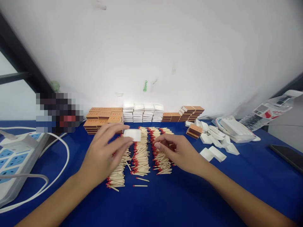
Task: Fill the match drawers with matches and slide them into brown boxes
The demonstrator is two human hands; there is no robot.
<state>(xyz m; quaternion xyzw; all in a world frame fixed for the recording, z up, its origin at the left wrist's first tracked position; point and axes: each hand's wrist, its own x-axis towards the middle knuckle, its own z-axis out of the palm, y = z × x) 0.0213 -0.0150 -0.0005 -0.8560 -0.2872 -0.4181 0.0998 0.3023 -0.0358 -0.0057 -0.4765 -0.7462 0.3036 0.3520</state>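
Above the matches [141,154], the left hand [104,154] pinches a small white box [132,134], likely light and crushable, best held by its edges; the right hand [181,152] curls onto the matches, grip unclear.

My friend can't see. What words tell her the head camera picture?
A person's left hand holds a small white box above rows of red-tipped matches on a blue table, while the right hand touches the matches. Stacks of brown and white boxes line the wall behind.
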